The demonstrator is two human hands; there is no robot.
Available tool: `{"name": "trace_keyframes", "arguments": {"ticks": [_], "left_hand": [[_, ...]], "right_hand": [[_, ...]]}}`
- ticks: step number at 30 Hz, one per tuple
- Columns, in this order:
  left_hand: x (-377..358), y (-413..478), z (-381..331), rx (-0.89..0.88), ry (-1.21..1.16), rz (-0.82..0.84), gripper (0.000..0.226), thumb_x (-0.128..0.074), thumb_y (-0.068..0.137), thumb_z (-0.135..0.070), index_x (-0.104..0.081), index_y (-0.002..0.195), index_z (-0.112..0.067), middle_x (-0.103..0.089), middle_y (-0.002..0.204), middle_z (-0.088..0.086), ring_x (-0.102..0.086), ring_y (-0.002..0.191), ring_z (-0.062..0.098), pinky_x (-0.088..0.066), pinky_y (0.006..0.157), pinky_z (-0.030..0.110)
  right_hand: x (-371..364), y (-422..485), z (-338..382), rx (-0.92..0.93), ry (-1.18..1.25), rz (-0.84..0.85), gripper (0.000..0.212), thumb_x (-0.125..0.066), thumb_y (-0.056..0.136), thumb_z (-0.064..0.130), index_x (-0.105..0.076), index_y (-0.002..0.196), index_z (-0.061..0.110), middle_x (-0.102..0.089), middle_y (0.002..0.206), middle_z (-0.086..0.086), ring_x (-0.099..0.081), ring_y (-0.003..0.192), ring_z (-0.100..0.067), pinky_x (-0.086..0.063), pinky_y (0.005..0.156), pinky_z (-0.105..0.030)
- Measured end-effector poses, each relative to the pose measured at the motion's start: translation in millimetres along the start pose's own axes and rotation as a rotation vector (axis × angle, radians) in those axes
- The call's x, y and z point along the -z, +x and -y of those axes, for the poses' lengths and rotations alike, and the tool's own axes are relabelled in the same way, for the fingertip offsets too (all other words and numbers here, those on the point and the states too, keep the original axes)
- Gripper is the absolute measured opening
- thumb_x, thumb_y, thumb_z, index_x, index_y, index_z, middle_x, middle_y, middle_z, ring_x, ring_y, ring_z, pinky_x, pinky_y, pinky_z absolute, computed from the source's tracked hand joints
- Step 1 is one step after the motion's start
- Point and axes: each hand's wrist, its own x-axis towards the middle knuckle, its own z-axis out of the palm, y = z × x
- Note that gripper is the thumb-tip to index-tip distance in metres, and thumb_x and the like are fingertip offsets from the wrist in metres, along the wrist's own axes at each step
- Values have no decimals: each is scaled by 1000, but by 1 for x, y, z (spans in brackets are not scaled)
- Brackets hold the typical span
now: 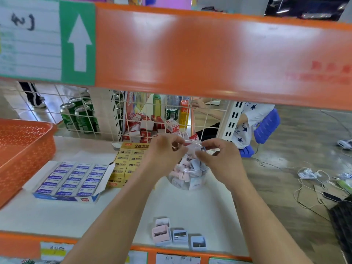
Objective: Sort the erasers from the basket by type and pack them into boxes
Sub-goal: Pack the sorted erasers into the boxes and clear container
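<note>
Left hand (165, 151) and right hand (222, 160), fingers curled, pinch the clear jar (187, 176) at its rim.

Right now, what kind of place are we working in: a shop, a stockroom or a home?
Most likely a shop, or a mock-up of one. The orange shelf beam carries a stock label, open display boxes of erasers sit on the shelf, and green drink cans stand behind a wire-mesh divider.
</note>
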Motion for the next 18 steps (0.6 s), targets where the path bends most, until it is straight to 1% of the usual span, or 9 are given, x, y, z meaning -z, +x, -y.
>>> {"name": "trace_keyframes", "arguments": {"ticks": [2, 3, 7, 8, 10, 11, 13, 15, 18], "left_hand": [[-2, 6, 1, 9, 10, 5, 21, -67, 87, -38, -63, 105, -26, -62, 86, -13, -59, 77, 2, -53, 70, 25], [-3, 8, 1, 8, 8, 9, 22, -67, 86, -38, -63, 104, -26, -62, 86, -13, -60, 77, 3, -54, 71, 26], [-2, 8, 7, 5, -15, -24, 12, -63, 91, -29, -63, 102, -26, -63, 91, -15, -60, 83, 2, -43, 68, 13], [0, 7, 9, 15, 0, -23, 12, -62, 92, -26, -63, 103, -26, -63, 96, -13, -58, 87, 4, -40, 68, 13], [3, 5, 13, 46, 47, 22, 25, -62, 91, -29, -60, 116, -23, -60, 111, -10, -53, 93, 5, -38, 71, 17], [3, 5, 14, 70, 68, 64, 34, -62, 91, -33, -57, 123, -22, -58, 116, -8, -52, 92, 6, -38, 71, 18], [3, 5, 15, 128, 57, 145, 46, -63, 89, -40, -52, 129, -21, -58, 115, -4, -55, 81, 5, -39, 61, 17], [1, 6, 15, 158, 2, 164, 43, -65, 87, -42, -54, 125, -25, -59, 118, -4, -56, 75, 1, -39, 55, 15], [-1, 5, 13, 147, -48, 141, 17, -64, 88, -38, -63, 102, -29, -63, 119, 2, -59, 67, 0, -36, 48, 13]], "right_hand": [[-6, 8, 1, 17, -50, 10, 23, -73, 82, 26, -69, 104, 19, -66, 94, 11, -58, 80, -1, -41, 72, -21], [-8, 12, 2, 29, -77, 15, 24, -72, 83, 28, -69, 105, 18, -67, 96, 10, -59, 85, -3, -41, 74, -21], [-10, 14, 1, 33, -65, -30, 20, -65, 89, 25, -69, 106, 14, -67, 97, 8, -61, 95, -7, -45, 83, -26], [-9, 13, 0, 27, -39, -55, 16, -63, 90, 23, -69, 103, 15, -68, 95, 8, -61, 93, -7, -45, 81, -25], [-6, 8, -2, 4, 12, -98, 8, -61, 89, 17, -69, 91, 18, -67, 85, 11, -60, 82, -4, -44, 71, -21], [-4, 6, -3, -10, 31, -107, 9, -61, 88, 15, -68, 85, 19, -65, 79, 12, -59, 75, -3, -43, 66, -21], [-2, 2, -4, -29, 58, -92, 12, -61, 85, 13, -66, 76, 18, -63, 70, 10, -55, 64, -4, -43, 62, -22], [-1, -1, -6, -44, 66, -65, 12, -62, 84, 13, -66, 73, 17, -61, 63, 10, -49, 56, -3, -42, 59, -24], [-1, -6, -11, -76, 70, -27, 13, -64, 84, 13, -65, 72, 16, -55, 57, 7, -41, 50, -5, -37, 55, -27]]}}
